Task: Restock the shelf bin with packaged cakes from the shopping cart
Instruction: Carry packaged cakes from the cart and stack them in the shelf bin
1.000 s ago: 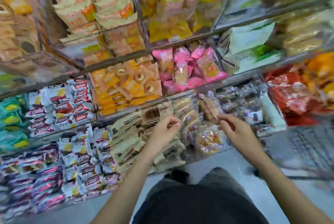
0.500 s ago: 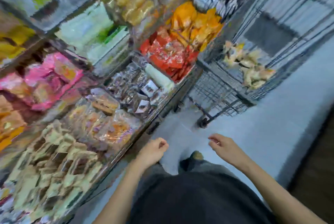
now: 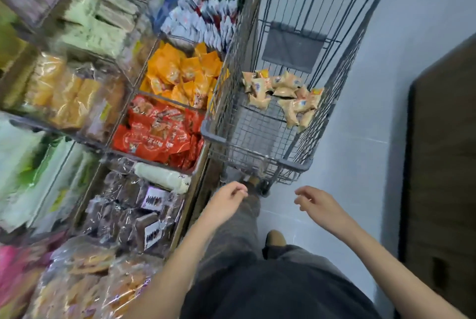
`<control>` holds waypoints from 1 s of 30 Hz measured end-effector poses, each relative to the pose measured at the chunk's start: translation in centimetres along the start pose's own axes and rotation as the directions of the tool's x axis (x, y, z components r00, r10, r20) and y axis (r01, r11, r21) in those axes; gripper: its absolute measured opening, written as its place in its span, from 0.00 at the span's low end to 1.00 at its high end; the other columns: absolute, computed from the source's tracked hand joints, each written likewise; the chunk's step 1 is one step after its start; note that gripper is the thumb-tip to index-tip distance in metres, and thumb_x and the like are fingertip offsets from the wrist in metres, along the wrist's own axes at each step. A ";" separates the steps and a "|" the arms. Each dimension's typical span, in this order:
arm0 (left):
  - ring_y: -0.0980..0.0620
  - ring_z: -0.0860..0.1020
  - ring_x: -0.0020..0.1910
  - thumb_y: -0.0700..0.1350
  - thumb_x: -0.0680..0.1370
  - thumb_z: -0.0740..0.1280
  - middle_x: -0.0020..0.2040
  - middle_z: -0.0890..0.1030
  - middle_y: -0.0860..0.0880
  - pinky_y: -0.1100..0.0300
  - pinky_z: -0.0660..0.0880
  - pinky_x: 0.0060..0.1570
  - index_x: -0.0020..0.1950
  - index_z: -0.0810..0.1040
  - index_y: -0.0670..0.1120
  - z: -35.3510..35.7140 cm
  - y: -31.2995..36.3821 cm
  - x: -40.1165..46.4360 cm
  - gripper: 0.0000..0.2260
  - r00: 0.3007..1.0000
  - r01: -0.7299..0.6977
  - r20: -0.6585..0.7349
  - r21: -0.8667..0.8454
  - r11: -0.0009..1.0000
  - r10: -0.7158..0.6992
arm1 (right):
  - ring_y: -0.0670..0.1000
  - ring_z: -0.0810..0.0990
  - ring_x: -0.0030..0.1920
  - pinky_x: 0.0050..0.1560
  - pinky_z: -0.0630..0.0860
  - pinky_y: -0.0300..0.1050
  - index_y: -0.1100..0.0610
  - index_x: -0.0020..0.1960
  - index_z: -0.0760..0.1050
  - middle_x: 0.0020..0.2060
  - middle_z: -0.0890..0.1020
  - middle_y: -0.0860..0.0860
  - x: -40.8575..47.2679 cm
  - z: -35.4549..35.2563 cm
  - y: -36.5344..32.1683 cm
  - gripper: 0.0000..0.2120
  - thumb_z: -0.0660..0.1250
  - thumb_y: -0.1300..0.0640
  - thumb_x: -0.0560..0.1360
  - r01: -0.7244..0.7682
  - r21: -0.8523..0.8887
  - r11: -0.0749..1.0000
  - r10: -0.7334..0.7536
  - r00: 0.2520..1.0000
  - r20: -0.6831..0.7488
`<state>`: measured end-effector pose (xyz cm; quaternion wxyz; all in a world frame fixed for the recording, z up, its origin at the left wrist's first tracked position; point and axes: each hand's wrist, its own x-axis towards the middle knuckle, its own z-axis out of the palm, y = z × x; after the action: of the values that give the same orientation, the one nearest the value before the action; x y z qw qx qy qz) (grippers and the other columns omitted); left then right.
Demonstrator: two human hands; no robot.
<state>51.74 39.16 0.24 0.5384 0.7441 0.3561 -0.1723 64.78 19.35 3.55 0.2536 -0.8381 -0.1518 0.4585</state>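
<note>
Neither hand held anything. The left hand [image 3: 226,201] hung with loosely curled fingers in front of the shelving, and the right hand [image 3: 318,205] reached forward with its fingers slack and slightly spread, both short of the grey wire shopping cart [image 3: 253,138] ahead. The near rim of the cart lay just beyond the fingertips, not touched by either hand. Inside, on the wire floor toward the far right side, lay a loose heap of small cream-and-yellow packaged cakes [image 3: 286,94]. To the left of the cart stood wire shelf bins [image 3: 203,136]: one with red foil snack packets [image 3: 157,133], one above it with orange packets [image 3: 183,74], and a nearer one with dark brown cakes in clear wrap [image 3: 128,210]. The pale grey tiled floor [image 3: 347,169] ran under the cart.
</note>
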 end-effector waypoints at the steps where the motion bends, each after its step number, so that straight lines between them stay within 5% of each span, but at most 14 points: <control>1: 0.47 0.79 0.49 0.40 0.79 0.60 0.48 0.81 0.47 0.52 0.74 0.56 0.44 0.74 0.54 -1.1 0.4 2.2 0.09 1.000 -0.004 0.004 0.022 1.000 0.004 | 0.47 0.78 0.50 0.51 0.72 0.41 0.51 0.58 0.74 0.50 0.80 0.46 1.2 -0.4 -0.8 0.11 0.58 0.55 0.78 -0.008 0.016 1.000 0.008 1.000 -0.008; 7: 0.47 0.80 0.51 0.41 0.79 0.59 0.49 0.82 0.48 0.49 0.73 0.58 0.42 0.72 0.58 -7.0 5.3 15.3 0.12 0.987 -0.143 0.093 0.118 0.983 0.132 | 0.51 0.80 0.52 0.54 0.76 0.48 0.55 0.57 0.74 0.51 0.80 0.51 8.7 -2.8 -6.6 0.10 0.57 0.57 0.80 -0.055 0.134 0.989 0.068 0.994 -0.091; 10: 0.50 0.79 0.49 0.44 0.80 0.58 0.51 0.81 0.48 0.54 0.74 0.53 0.50 0.74 0.51 -7.9 7.7 21.7 0.06 0.968 -0.199 0.197 0.234 0.952 0.154 | 0.43 0.78 0.38 0.34 0.73 0.32 0.53 0.59 0.74 0.41 0.79 0.44 12.9 -3.5 -8.7 0.11 0.57 0.55 0.80 -0.082 0.185 0.979 0.109 0.984 -0.140; 12: 0.51 0.78 0.48 0.46 0.81 0.57 0.51 0.80 0.48 0.56 0.74 0.47 0.54 0.75 0.48 -7.7 8.9 25.7 0.09 0.969 -0.187 0.220 0.358 0.915 0.113 | 0.43 0.77 0.37 0.29 0.68 0.30 0.52 0.61 0.73 0.41 0.79 0.43 15.7 -3.6 -9.1 0.12 0.57 0.55 0.79 -0.116 0.240 0.964 0.156 0.976 -0.153; 17: 0.43 0.77 0.54 0.44 0.80 0.57 0.53 0.79 0.43 0.53 0.74 0.53 0.59 0.74 0.42 -5.8 9.2 34.6 0.12 0.996 -0.072 0.090 0.636 0.768 0.019 | 0.51 0.78 0.50 0.54 0.75 0.46 0.57 0.59 0.73 0.50 0.79 0.51 21.5 -2.1 -7.8 0.11 0.57 0.58 0.79 -0.230 0.407 0.884 0.288 0.954 -0.087; 23: 0.42 0.57 0.72 0.39 0.77 0.63 0.73 0.59 0.43 0.48 0.66 0.65 0.74 0.59 0.42 -3.2 7.2 43.5 0.27 0.995 -0.093 0.059 0.747 0.658 0.074 | 0.52 0.81 0.43 0.32 0.71 0.32 0.44 0.45 0.69 0.45 0.81 0.46 25.3 0.0 -4.6 0.09 0.55 0.56 0.80 -0.247 0.464 0.851 0.320 0.944 -0.083; 26: 0.41 0.57 0.72 0.39 0.76 0.66 0.73 0.59 0.42 0.48 0.63 0.66 0.73 0.57 0.39 -2.6 5.7 46.3 0.29 0.999 -0.034 0.009 0.735 0.677 0.041 | 0.58 0.81 0.47 0.38 0.76 0.45 0.44 0.43 0.69 0.45 0.82 0.50 26.4 0.5 -3.6 0.11 0.56 0.56 0.80 -0.261 0.479 0.838 0.330 0.942 -0.064; 30: 0.40 0.68 0.64 0.38 0.77 0.64 0.64 0.70 0.39 0.48 0.70 0.57 0.66 0.68 0.39 -2.4 4.1 47.8 0.18 0.985 -0.032 -0.080 0.793 0.608 0.155 | 0.58 0.81 0.49 0.51 0.77 0.55 0.45 0.42 0.72 0.44 0.82 0.50 27.2 0.9 -2.8 0.10 0.56 0.55 0.79 -0.295 0.491 0.820 0.356 0.934 -0.034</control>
<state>87.22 57.10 -26.69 0.1382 0.9325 0.2416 -0.2300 78.50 35.16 -14.08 0.3794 -0.7895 0.1278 0.4651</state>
